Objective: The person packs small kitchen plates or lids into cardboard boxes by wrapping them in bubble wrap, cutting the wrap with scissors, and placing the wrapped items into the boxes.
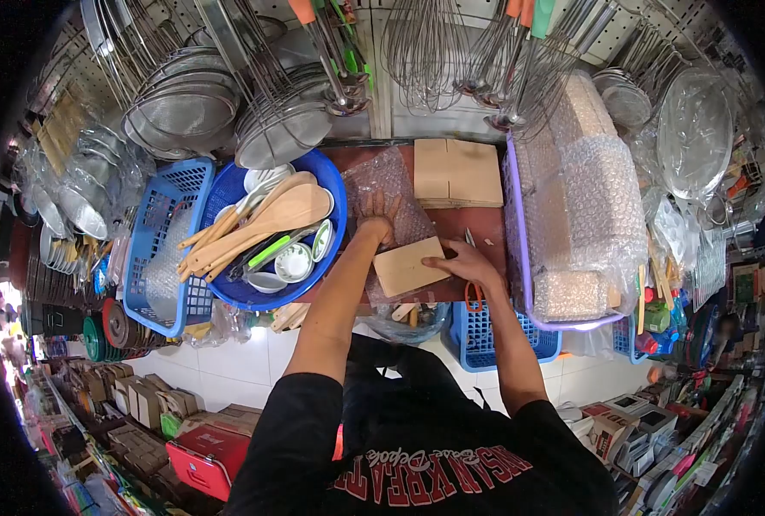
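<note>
My left hand [377, 217] lies with fingers spread on a sheet of bubble wrap [391, 176] on the red-brown tabletop [484, 225]. My right hand [468, 262] grips the right end of a small flat brown cardboard box [410, 268], its thumb on top. The box is slightly tilted and lies over the near part of the wrap, close to my left wrist. Just behind my right hand is a slim dark-and-silver tool [469, 236], perhaps scissors, partly hidden. A stack of similar brown boxes [456, 172] sits at the back of the table.
At left stand a blue basin [338, 185] of wooden spatulas and small bowls, and a blue basket [172, 176]. A purple-rimmed crate [518, 232] of bubble-wrapped packs stands at right. Strainers [180, 112] and whisks [425, 60] hang overhead. Another blue basket [477, 335] sits below the front edge.
</note>
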A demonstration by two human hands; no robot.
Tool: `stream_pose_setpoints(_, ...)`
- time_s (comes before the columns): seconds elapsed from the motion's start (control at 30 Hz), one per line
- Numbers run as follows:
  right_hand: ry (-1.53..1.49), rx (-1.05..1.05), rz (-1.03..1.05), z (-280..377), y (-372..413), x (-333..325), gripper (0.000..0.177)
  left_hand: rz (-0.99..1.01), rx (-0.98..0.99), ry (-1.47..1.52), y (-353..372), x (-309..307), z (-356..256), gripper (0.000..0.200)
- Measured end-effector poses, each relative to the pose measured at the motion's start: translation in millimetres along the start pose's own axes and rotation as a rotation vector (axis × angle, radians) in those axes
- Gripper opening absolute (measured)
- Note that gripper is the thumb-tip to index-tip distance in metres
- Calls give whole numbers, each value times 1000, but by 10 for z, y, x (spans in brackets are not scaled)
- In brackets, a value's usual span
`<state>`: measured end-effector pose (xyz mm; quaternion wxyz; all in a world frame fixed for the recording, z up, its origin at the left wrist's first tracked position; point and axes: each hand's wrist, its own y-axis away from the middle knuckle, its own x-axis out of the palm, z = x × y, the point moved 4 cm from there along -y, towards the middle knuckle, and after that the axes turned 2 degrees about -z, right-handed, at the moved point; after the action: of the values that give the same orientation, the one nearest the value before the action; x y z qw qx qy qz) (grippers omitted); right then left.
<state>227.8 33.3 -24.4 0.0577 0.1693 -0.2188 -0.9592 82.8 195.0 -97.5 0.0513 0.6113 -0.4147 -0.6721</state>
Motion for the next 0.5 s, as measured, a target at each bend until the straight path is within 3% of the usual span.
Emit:
stream_pose_setpoints(0.27, 20, -5, -50, -18, 22, 0, 82, -6, 50, -17, 3, 20, 26, 121)
stream_pose_setpoints(0.5, -18, 5, -44, -131, -91, 47, 80, 54, 71, 250, -67, -74, 87, 108)
